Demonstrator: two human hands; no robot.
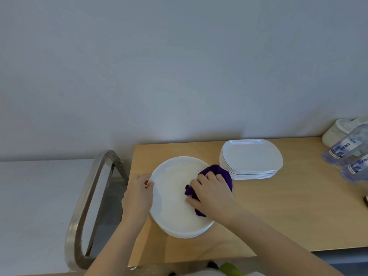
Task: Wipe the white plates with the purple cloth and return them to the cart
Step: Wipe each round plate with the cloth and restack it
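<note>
A round white plate (pixel 173 200) tops a small stack of round plates on the wooden table (pixel 278 212). My left hand (pixel 138 196) grips the plate's left rim, thumb over the edge. My right hand (pixel 213 194) presses a bunched purple cloth (pixel 221 174) onto the right half of the plate, fingers curled round the fabric. A stack of several white rectangular plates (pixel 252 156) stands just right of the cloth. The metal cart handle (pixel 87 196) rises at the table's left end; the cart's shelves are mostly hidden.
Plastic water bottles (pixel 350 152) lie at the table's far right with a white lidded container (pixel 336 132) behind them. A grey wall runs along the back of the table. A green object (pixel 229 268) shows below the table's front edge.
</note>
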